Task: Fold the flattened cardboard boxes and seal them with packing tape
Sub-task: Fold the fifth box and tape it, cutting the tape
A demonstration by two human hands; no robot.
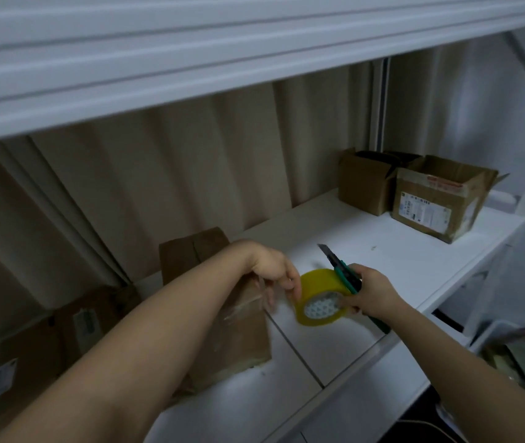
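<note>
While right hand [366, 290] gripped yellow tape roll [318, 298] and green utility knife [342, 271] | left hand [275, 271] pinched clear tape strip | brown cardboard box [222, 314] stood near white shelf's [382, 244] front edge

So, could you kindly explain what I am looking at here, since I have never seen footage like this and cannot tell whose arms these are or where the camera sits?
There is no machine here. A person wears one wide-angle camera on the head, looking forward and down, so the two bare arms entering from below are their own.

They work at a white shelf. The right hand holds a yellow roll of packing tape together with a green utility knife, its blade pointing away. The left hand has its fingers at the roll's edge, next to a strip of clear tape stretching to the cardboard box under that arm.

At the back right stand two open boxes, one bearing a printed label. More boxes sit at the lower left.
</note>
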